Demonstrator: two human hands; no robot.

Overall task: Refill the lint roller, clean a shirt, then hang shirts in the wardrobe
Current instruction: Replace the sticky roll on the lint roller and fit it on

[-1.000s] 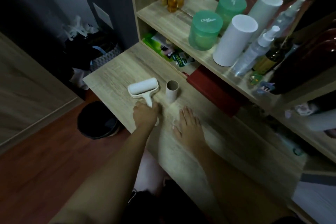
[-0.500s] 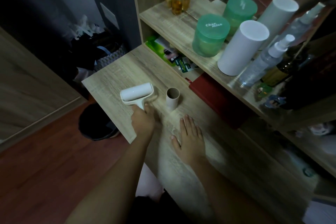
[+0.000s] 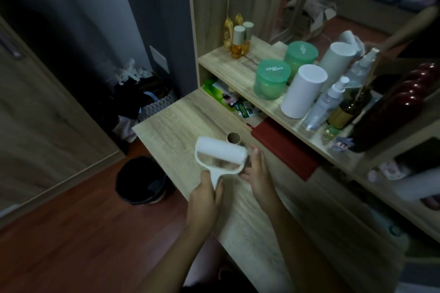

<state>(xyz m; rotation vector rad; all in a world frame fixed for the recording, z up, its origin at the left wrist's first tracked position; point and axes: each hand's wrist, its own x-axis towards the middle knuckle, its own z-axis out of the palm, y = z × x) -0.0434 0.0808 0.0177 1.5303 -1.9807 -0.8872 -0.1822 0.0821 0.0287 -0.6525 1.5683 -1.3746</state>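
A black bin [image 3: 140, 181] stands on the red-brown floor, down and to the left of the grip, with a patterned laundry basket [image 3: 156, 102] heaped with dark clothes farther behind it. A person's left hand [image 3: 206, 194] is wrapped firmly round the white handle of a lint roller [image 3: 221, 152], fingers curled tight, holding it above the near edge of a pale wooden table [image 3: 171, 123]. The roller's white, sheet-covered drum lies crosswise just above the fist. Directly behind the drum, a bare cardboard core [image 3: 234, 137] stands upright on the table, its open end facing up. Just to the right of the grip, the right hand [image 3: 258, 169] is held with its fingers loosely extended and nothing in it. Its thumb sits at the right end of the roller's frame, though contact cannot be told through the blur. Farther right, a dark red case [image 3: 285, 147] lies flat at the back of the table. Above and beyond it, a wooden shelf [image 3: 238, 69] carries two green jars [image 3: 271, 78], two white cylinders [image 3: 302, 90] and a clear spray bottle [image 3: 326, 102].
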